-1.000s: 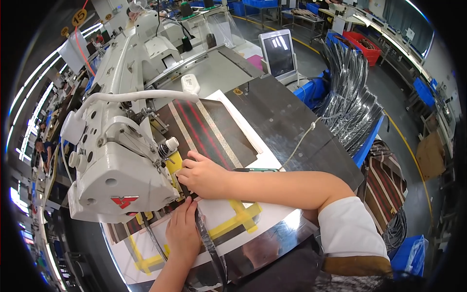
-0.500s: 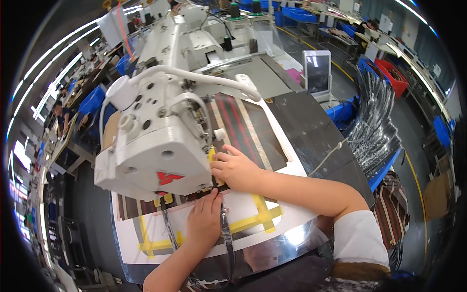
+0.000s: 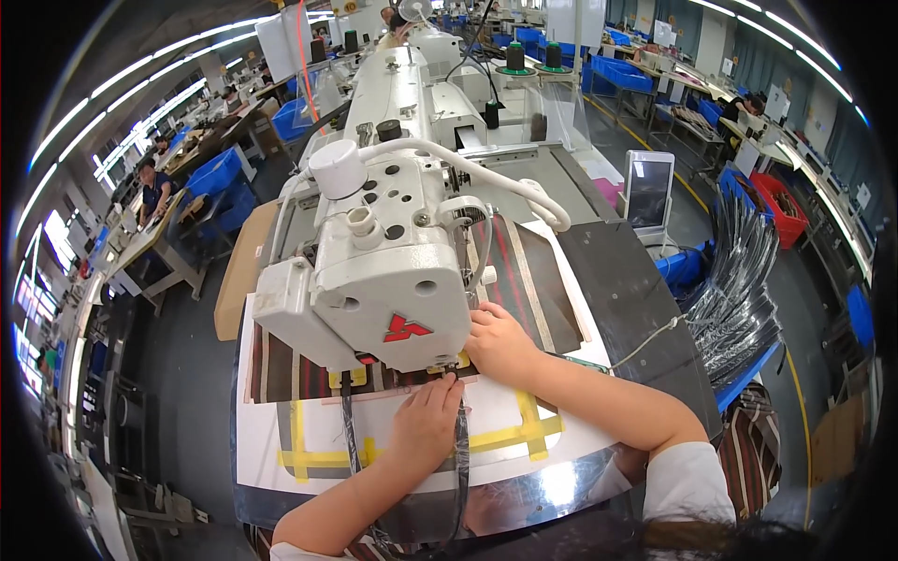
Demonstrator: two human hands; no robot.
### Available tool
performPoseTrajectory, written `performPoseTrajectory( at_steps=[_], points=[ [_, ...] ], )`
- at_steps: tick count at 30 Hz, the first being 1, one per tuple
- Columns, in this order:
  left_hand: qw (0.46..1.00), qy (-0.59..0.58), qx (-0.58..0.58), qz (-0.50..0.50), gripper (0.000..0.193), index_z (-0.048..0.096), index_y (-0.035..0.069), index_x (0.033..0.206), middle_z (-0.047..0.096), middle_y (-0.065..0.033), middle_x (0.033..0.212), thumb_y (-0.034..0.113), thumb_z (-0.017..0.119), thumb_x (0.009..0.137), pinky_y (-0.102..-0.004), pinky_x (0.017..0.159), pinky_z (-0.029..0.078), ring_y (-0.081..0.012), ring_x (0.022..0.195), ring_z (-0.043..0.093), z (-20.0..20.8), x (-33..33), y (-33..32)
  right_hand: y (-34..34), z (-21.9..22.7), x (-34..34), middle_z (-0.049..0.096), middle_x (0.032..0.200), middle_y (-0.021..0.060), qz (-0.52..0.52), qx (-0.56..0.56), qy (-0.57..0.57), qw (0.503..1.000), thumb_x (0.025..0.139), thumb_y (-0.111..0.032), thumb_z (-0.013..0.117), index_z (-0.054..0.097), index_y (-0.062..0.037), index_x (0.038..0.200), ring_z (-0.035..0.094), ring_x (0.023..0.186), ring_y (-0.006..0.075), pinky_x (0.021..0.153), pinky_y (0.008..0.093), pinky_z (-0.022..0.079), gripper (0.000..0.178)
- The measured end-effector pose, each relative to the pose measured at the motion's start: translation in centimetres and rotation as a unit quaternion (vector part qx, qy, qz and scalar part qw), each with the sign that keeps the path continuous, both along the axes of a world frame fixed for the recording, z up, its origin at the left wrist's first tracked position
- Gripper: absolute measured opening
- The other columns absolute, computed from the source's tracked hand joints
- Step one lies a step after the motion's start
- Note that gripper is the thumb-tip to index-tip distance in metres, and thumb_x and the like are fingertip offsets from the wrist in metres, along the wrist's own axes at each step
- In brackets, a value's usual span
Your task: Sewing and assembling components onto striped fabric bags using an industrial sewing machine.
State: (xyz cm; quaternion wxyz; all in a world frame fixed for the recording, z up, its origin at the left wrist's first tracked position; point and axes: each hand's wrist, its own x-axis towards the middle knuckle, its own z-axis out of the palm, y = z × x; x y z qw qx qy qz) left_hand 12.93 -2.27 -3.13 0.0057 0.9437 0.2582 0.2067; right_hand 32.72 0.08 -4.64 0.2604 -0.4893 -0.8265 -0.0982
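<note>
One left hand (image 3: pixel 427 424) and one right hand (image 3: pixel 503 346) (grips unclear) sit beside the sewing machine (image 3: pixel 388 290).

Shows dark fabric (image 3: pixel 558 292) striped in brown, red and cream, lying flat and partly hidden; has a white sheet (image 3: pixel 493 409) along its near side, banded with yellow tape, and two narrow, glossy black straps (image 3: pixel 462 441) running apart past the sheet's near edge.

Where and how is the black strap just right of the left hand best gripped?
Probably pinch the strap across its width midway along, coming from the right: it runs long and narrow toward the person, with the left hand along its left side.
</note>
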Motion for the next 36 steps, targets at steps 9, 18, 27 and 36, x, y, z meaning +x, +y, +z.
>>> performPoseTrajectory(
  at_steps=[9,18,27,36],
  points=[
    [1.000,-0.013,-0.005,-0.005,0.034,0.055,0.000,0.108,0.057,-0.0130,0.109,0.019,0.056,0.081,-0.0339,0.080,0.049,-0.0261,0.098,0.057,0.1,0.1,0.4,0.2,0.1,0.2,0.064,0.107,0.0009,-0.002,-0.005,0.007,1.000,0.074,-0.010,0.055,0.066,-0.0063,0.097,0.055,0.104,0.0174,0.094,0.0343,0.037,0.026],
    [1.000,-0.020,-0.003,-0.003,0.030,0.055,0.002,0.106,0.058,-0.0114,0.107,0.018,0.057,0.080,-0.0348,0.077,0.050,-0.0260,0.095,0.058,0.0,0.1,0.5,0.3,-0.4,0.2,0.062,0.108,0.0033,-0.001,-0.001,0.040,0.999,0.072,-0.006,0.055,0.064,-0.0050,0.096,0.057,0.101,0.0186,0.089,0.0331,0.040,0.025],
    [0.999,0.007,-0.033,-0.016,0.028,0.056,0.002,0.103,0.059,-0.0120,0.105,0.017,0.057,0.079,-0.0346,0.075,0.050,-0.0256,0.093,0.059,0.7,-0.5,-0.1,-1.1,0.1,-0.5,0.057,0.096,0.0070,-0.011,-0.036,0.114,0.993,0.072,-0.001,0.053,0.057,-0.0028,0.090,0.056,0.089,0.0256,0.082,0.0353,0.044,0.019],
    [0.998,0.021,-0.044,-0.031,0.031,0.055,0.000,0.104,0.058,-0.0133,0.105,0.012,0.056,0.075,-0.0337,0.075,0.050,-0.0245,0.093,0.058,1.8,-1.3,-1.1,-2.1,0.1,-1.1,0.058,0.101,0.0063,-0.001,-0.045,0.117,0.992,0.072,-0.002,0.058,0.056,-0.0044,0.086,0.056,0.093,0.0252,0.084,0.0348,0.045,0.014]
  ],
)
